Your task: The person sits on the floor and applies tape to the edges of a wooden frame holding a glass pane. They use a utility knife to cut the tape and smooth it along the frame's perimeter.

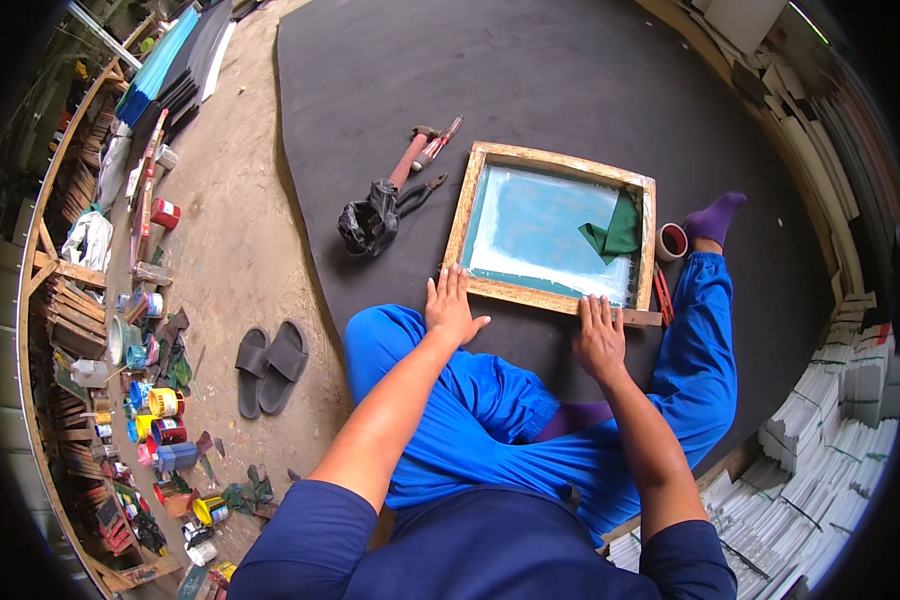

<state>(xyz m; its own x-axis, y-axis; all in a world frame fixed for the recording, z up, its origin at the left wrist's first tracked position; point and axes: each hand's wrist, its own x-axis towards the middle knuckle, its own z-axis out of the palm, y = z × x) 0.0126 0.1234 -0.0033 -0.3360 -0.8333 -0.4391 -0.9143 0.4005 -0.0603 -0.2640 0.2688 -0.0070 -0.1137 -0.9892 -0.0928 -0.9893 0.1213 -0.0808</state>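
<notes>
A wooden frame (558, 158) with a stretched, teal and whitish mesh lies on the black mat before my crossed legs; it looks like a printing screen. My left hand (452, 310) rests with outstretched fingers on its near left corner. My right hand (600, 338) lays its fingers on the near rail, toward the right corner. Neither hand grips anything. A dark green cloth (615, 230) lies crumpled on the mesh at the right. Under or beside the near right corner, a short wooden strip (642, 317) sticks out past the frame.
Left of the frame lie a hammer (410, 157), a screwdriver (438, 143), pliers (420, 193) and a black plastic bag (368, 218). A tape roll (672, 241) and a red tool (662, 292) sit near my right foot. Slippers (272, 367), paint cans (166, 402) and stacked white sheets (820, 470) surround the mat.
</notes>
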